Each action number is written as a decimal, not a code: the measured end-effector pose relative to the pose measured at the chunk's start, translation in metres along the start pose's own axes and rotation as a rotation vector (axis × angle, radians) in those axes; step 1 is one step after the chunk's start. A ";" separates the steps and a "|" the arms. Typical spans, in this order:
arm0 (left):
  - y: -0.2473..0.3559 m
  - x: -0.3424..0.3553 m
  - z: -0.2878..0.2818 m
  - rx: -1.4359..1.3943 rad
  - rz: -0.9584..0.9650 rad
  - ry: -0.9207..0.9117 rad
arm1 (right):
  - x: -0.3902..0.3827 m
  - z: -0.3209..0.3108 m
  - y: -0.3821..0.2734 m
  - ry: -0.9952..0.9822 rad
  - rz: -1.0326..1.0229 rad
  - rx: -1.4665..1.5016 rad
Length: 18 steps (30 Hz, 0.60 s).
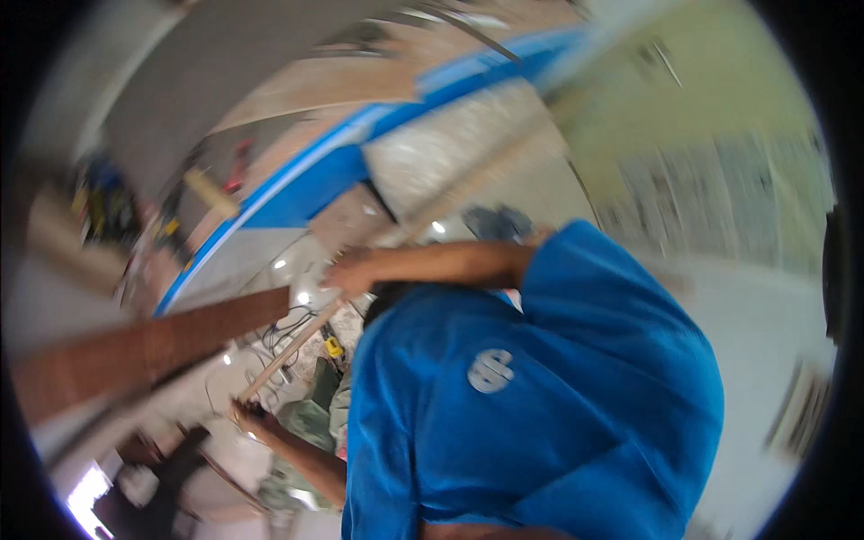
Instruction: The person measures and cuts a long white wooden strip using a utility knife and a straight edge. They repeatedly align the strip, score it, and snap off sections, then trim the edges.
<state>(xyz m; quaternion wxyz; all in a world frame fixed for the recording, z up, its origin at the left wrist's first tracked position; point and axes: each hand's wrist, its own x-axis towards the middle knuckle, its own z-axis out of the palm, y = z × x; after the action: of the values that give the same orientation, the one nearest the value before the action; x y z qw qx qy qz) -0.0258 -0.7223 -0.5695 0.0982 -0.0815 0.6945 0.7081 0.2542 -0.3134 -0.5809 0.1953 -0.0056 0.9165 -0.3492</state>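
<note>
A thin pale wooden strip (292, 349) runs slantwise between my hands. My left hand (252, 419) is closed about its lower left end, and something dark shows beside the fingers. Farther up the strip, my right hand (351, 272) is closed around it, though motion smears the fingers. My right arm reaches across from the blue sleeve. Between the hands, on the floor, sits a yellow and black tool (332, 343) near dark cables (286, 331). Whether the strip continues beyond my right hand, I cannot tell.
A reddish-brown plank (153, 351) juts in from the left. A blue-edged worktop (310, 184) curves beyond my hands, with a red tool (238, 166) near it. Yellow and black tools (106, 202) lie farther left. A blurred dark shape (148, 490) stands lower left.
</note>
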 end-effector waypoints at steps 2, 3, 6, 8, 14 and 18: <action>0.011 -0.043 -0.018 -0.019 -0.018 0.094 | -0.070 -0.003 0.026 0.152 0.088 0.015; 0.013 -0.064 -0.022 0.001 -0.033 0.120 | -0.113 0.009 0.037 0.251 0.128 0.090; 0.019 -0.115 -0.016 0.102 -0.008 0.178 | -0.234 0.055 0.084 0.557 0.357 -0.104; 0.033 -0.138 -0.002 0.189 -0.015 0.236 | -0.289 0.078 0.113 0.571 0.497 -0.138; 0.100 -0.165 0.028 0.176 -0.019 0.312 | -0.374 0.085 0.157 0.698 0.578 -0.243; 0.133 -0.176 0.028 0.236 0.037 0.315 | -0.385 0.070 0.174 0.804 0.622 -0.199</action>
<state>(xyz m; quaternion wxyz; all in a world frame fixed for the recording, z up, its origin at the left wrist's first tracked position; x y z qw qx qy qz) 0.1114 -0.7012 -0.3957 -0.0158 -0.1667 0.7808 0.6019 0.6574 -0.1704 -0.6039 -0.0790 0.3830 0.9063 -0.1605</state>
